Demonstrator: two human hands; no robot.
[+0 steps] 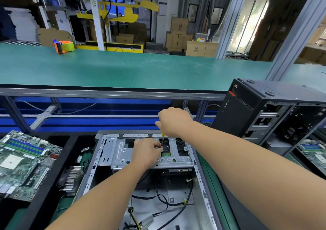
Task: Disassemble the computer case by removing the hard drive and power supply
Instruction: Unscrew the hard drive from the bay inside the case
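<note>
An open computer case [105, 161] lies flat in front of me, its silver drive cage [121, 152] at the far end. The hard drive [165, 154] shows through a cage opening as a green board and black body. My right hand [173, 121] is closed around a screwdriver [162, 139] with a yellow collar, held upright with its tip down at the cage. My left hand [145, 152] rests on the cage with its fingertips pinched at the screwdriver tip. Loose black cables [164, 199] lie on the case floor. No power supply is visible.
A bare motherboard [23, 162] lies on a black tray at the left, a heatsink [72, 180] beside it. A second black tower case [264, 109] stands open at the right. A green bench [123, 67] with an orange tape dispenser [63, 46] runs behind.
</note>
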